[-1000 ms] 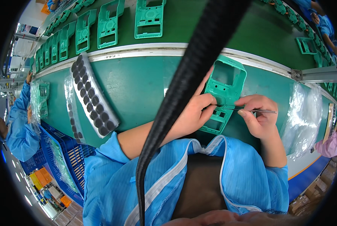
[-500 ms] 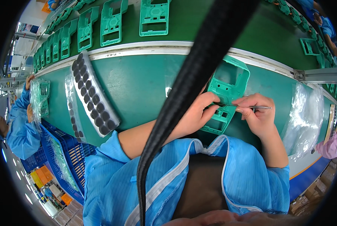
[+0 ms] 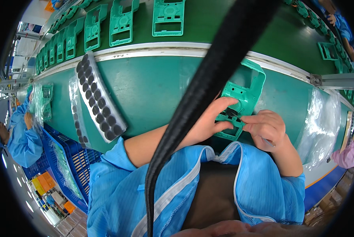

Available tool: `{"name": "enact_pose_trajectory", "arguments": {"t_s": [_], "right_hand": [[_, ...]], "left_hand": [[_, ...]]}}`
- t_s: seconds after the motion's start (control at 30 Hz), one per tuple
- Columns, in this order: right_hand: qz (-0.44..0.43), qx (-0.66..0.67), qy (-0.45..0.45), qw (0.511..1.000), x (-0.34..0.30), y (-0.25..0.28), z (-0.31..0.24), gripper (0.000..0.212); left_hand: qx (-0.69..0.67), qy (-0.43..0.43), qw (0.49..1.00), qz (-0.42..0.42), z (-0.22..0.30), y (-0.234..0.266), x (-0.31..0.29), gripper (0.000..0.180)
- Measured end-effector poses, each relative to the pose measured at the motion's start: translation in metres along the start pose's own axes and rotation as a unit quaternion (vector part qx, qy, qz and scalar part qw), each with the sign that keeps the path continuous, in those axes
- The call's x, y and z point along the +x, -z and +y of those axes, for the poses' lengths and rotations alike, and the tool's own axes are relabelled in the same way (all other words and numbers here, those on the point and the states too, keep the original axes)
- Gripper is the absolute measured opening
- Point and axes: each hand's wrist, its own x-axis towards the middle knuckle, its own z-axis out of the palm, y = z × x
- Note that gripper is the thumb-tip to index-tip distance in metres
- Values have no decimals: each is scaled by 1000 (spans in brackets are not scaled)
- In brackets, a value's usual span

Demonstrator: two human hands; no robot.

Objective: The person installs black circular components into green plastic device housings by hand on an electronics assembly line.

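A green plastic housing (image 3: 246,94) with a round speaker grille lies on the bench before me. Across its left edge reaches my left hand (image 3: 208,120), thumb and forefinger spread apart with a gap between them; its other fingers are hidden. In that gap, just below the grille, is a small black round pad (image 3: 231,112). My right hand (image 3: 265,128) is closed on thin metal tweezers (image 3: 268,142), whose handle end shows below the palm. The tweezers' tips point at the pad and seem to touch it. A black strap hides part of the housing's left side.
Left of me lies a sheet of black round pads (image 3: 96,96), beside a clear strip (image 3: 77,114) with more pads. Similar green housings (image 3: 168,17) line the belt beyond the metal rail (image 3: 145,52). Clear plastic bags (image 3: 319,122) lie right; blue crates (image 3: 72,166) and a co-worker (image 3: 22,130) are left.
My left thumb and forefinger have parted from their pinch over the grille. The black pad now shows between them. My right hand has moved slightly down and turned, tilting the tweezers.
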Motion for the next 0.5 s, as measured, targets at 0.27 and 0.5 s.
{"name": "enact_pose_trajectory", "arguments": {"t_s": [0.27,0.5], "right_hand": [[36,106,-130,985,-12,1,12,12],[50,345,-295,890,-17,8,27,12]], "left_hand": [[11,13,1000,-11,-2,0,-1,54],[3,3,1000,-13,-1,0,0,53]]}}
